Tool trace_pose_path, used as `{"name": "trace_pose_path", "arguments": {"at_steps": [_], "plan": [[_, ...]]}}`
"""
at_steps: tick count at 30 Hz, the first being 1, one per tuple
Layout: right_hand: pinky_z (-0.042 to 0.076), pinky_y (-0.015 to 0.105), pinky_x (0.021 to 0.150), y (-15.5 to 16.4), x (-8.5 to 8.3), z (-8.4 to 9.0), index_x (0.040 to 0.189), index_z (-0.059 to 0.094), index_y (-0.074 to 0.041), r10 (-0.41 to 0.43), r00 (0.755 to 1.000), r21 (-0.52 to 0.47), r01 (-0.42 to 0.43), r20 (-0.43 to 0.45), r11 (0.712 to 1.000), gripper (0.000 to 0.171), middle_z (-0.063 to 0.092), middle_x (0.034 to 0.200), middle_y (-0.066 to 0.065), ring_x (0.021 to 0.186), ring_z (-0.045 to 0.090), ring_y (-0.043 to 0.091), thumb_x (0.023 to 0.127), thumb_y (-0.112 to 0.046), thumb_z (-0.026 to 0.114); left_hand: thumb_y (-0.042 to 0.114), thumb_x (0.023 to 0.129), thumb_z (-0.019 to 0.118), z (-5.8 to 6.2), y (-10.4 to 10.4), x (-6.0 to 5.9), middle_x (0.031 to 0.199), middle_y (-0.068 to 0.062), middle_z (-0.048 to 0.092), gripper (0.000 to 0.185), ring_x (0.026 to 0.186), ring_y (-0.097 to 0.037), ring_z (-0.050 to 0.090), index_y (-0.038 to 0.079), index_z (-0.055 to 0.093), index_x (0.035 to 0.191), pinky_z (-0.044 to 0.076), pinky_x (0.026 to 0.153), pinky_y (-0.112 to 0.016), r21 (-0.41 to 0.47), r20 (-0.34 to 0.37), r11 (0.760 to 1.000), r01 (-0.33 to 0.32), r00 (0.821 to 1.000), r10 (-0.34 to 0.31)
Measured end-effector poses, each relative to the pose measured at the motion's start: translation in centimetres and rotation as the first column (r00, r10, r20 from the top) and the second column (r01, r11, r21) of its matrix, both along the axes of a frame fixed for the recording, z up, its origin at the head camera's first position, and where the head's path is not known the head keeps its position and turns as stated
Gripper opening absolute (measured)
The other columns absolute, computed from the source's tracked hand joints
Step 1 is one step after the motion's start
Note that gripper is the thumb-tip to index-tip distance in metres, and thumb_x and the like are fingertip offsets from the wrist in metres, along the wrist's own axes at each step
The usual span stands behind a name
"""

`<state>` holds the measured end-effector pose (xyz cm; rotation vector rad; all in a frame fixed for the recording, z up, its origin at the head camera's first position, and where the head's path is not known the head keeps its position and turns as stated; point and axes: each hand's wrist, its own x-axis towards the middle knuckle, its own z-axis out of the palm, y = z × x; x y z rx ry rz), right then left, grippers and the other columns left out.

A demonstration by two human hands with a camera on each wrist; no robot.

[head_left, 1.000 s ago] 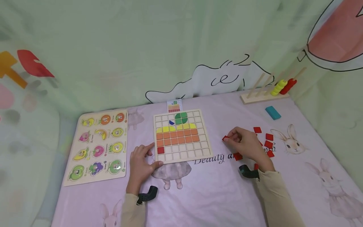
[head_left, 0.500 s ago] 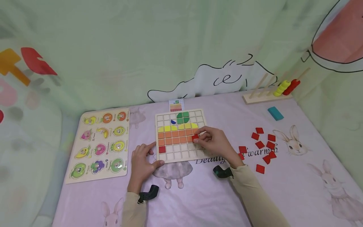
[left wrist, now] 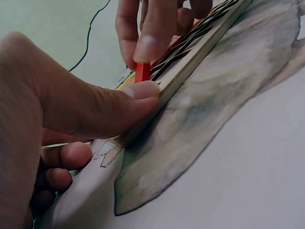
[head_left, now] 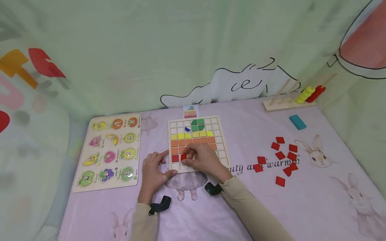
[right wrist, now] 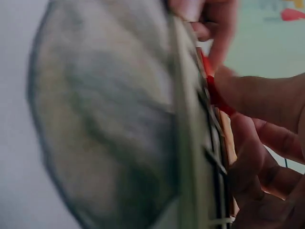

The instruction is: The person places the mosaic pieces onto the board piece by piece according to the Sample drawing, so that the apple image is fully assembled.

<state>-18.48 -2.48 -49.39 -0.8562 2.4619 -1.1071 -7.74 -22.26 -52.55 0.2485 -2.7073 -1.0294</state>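
Note:
In the head view a wooden grid board (head_left: 225, 154) lies on the cloth, with rows of yellow and orange pieces, green quarter-rounds and one red square (head_left: 175, 158) at the left. My left hand (head_left: 154, 170) holds the board's near left corner, thumb on the near edge and index finger along the left side. Thumb and fingers of my right hand (head_left: 202, 157) pinch a red square tile (head_left: 183, 156) over the cell right of that red square. Tilted on edge, the red tile (left wrist: 142, 72) shows between the right fingertips in the left wrist view, close to the left thumb.
Several loose red tiles (head_left: 280, 181) are scattered to the right. A teal block (head_left: 298, 122) and a bead rack (head_left: 289, 104) stand farther back. On the left lies a fruit puzzle board (head_left: 119, 157). A small pattern card (head_left: 191, 111) sits behind the grid board.
My right hand has carried the red tile leftward from among the loose tiles, across the board to its lower left cells. The left hand has stayed at the board's corner.

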Motion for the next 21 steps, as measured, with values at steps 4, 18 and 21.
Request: {"name": "trace_pose_path", "arguments": {"at_steps": [4,18,21], "plan": [[0.040,0.025,0.059,-0.50,0.32,-0.18,0.102,0.079,-0.016,-0.037,0.997,0.081,0.042,-0.064,0.996,0.024,0.064,0.072,-0.010,0.061,0.051,0.007,0.081,-0.020,0.091,0.030,0.066,0.094,0.06,0.06,-0.02,0.086,-0.003,0.058,0.073,0.089,-0.020,0.048,0.006,0.074,0.132,0.035,0.083,-0.041,0.003,-0.008,1.000,0.002,1.000,-0.002],[0.039,0.025,0.057,-0.56,0.64,0.06,0.099,0.080,-0.016,-0.073,0.993,0.102,0.082,-0.087,0.991,0.017,0.063,0.071,-0.009,0.062,0.051,0.008,0.085,-0.020,0.089,0.031,0.067,0.094,-0.02,0.07,-0.04,0.086,-0.001,0.057,0.073,0.089,-0.018,0.046,0.007,0.074,0.132,0.033,0.082,-0.039,0.007,0.011,1.000,-0.008,1.000,0.008],[0.039,0.025,0.057,-0.54,0.65,0.08,0.100,0.080,-0.016,-0.067,0.993,0.104,0.077,-0.093,0.992,0.018,0.064,0.072,-0.010,0.061,0.052,0.007,0.086,-0.022,0.089,0.031,0.066,0.095,-0.17,0.07,-0.06,0.086,-0.001,0.057,0.073,0.088,-0.018,0.046,0.007,0.074,0.132,0.033,0.082,-0.039,0.003,0.003,1.000,-0.012,1.000,0.012]]}}
